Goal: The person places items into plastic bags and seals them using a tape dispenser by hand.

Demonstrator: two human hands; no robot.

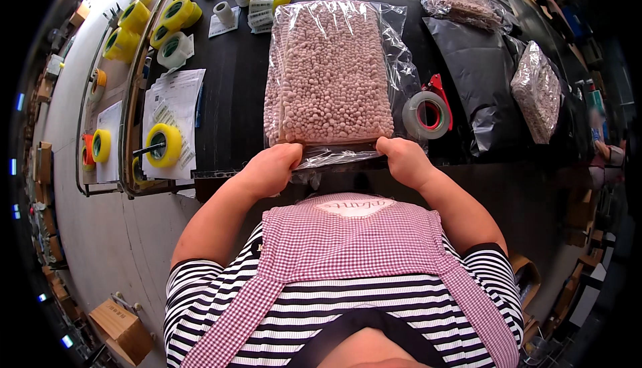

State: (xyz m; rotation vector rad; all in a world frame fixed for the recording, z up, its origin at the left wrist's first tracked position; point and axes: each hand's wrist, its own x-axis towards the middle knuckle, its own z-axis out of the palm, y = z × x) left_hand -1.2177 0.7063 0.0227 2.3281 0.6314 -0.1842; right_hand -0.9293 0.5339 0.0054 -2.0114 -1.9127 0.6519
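A clear plastic bag (396, 39) lies flat on the black table in front of me. Inside is a folded, dusty-pink piece with a thick bobbly surface, like a chenille mat (331, 77). My left hand (271, 167) pinches the near left corner of the bag. At the near right corner, the fingers of my right hand (406, 161) are closed on the same plastic edge. Between the two hands the loose film stretches along the table's front edge. A tape roll in a red dispenser (429, 114) sits just right of the bag.
Black plastic mailers (471, 80) and smaller bagged pink bundles (537, 92) lie to the right. On the left, a metal rack (126, 134) stands by printed sheets (170, 97) and yellow tape rolls (164, 146). More rolls and labels (261, 15) line the far left. A cardboard box (120, 331) is on the floor.
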